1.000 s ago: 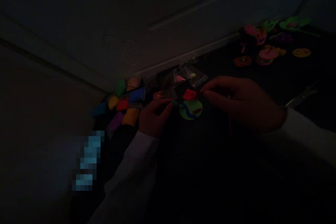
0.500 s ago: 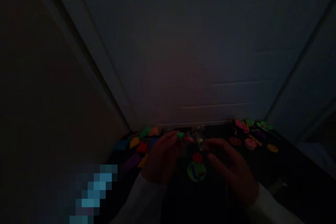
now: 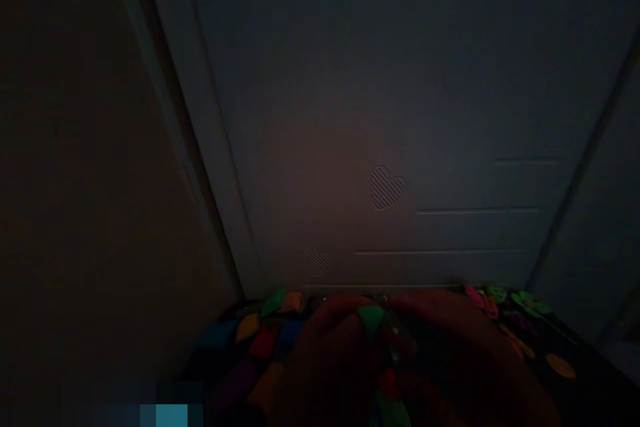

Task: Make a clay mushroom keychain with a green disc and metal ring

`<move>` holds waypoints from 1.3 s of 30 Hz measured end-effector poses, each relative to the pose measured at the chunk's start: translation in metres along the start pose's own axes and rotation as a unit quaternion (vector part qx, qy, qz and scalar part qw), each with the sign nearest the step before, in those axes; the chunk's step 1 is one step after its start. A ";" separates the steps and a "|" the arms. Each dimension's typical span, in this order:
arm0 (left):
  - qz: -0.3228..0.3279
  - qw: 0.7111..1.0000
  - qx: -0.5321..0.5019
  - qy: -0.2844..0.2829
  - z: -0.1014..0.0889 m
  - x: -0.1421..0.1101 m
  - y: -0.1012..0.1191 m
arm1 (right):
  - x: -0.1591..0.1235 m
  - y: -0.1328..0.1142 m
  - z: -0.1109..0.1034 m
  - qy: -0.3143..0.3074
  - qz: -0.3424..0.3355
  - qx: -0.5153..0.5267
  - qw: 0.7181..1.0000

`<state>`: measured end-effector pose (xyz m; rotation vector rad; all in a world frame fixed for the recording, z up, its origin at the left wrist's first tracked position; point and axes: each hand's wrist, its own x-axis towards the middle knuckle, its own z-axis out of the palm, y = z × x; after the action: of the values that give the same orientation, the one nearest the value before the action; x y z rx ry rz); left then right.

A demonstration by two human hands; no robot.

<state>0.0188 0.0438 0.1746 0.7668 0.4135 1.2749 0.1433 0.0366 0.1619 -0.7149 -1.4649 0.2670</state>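
My left hand is closed on a small green piece of what looks like modelling clay, held between its fingertips. To the right, my right hand curves toward that piece, its upper finger and thumb apart with nothing visible between them. Below the hands lies a light green shape with a red piece at its top, partly cut off by the frame. Dim light hides much of both hands.
Several coloured clay lumps, among them a red one and a purple one, lie at the left. Flower-like green shapes and a yellow disc are at the right. A pale panel with a striped heart rises behind the dark table.
The view has tilted up, so the hands and table sit lower in the picture. My right hand has come closer to my left and the green piece.
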 end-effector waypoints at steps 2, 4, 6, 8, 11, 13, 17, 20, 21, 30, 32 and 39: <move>-0.026 1.000 -0.017 -0.004 0.000 0.003 -0.001 | 0.002 0.001 0.002 -0.013 0.008 0.009 1.000; -0.028 0.999 -0.031 0.000 0.000 0.005 -0.003 | 0.004 0.001 0.005 -0.019 0.022 0.014 0.999; -0.035 0.998 -0.059 0.000 -0.002 0.006 -0.004 | 0.004 0.001 0.009 -0.012 0.038 0.010 0.999; -0.042 0.996 -0.078 -0.007 -0.005 0.007 -0.006 | 0.004 0.000 0.012 -0.011 0.055 0.004 0.998; -0.048 0.996 -0.079 -0.015 -0.010 0.010 -0.009 | 0.004 0.001 0.012 -0.011 0.040 0.006 0.999; -0.037 0.996 -0.080 -0.003 -0.010 0.012 -0.011 | 0.004 0.002 0.011 -0.003 0.017 0.002 1.000; 0.008 0.998 -0.053 0.039 0.000 0.011 -0.010 | 0.006 0.002 0.008 -0.006 0.012 -0.035 0.999; 0.037 0.995 -0.016 0.088 0.010 0.008 -0.006 | 0.007 0.001 0.006 -0.019 0.015 -0.054 0.998; 0.044 0.994 -0.007 0.100 0.013 0.008 -0.006 | 0.007 0.002 0.005 -0.015 0.020 -0.052 0.998; 0.080 0.965 0.202 0.148 0.001 0.012 -0.007 | 0.016 0.012 -0.006 0.006 0.216 0.213 0.953; 0.083 0.964 0.208 0.146 -0.001 0.013 -0.006 | 0.016 0.014 -0.006 0.016 0.245 0.284 0.927; 0.060 0.979 0.142 0.131 -0.003 0.013 -0.007 | 0.015 0.013 -0.002 0.016 0.270 0.365 0.891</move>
<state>0.0253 0.0563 0.1697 0.8761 0.7855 1.4558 0.1506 0.0544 0.1668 -0.4775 -0.9830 1.1631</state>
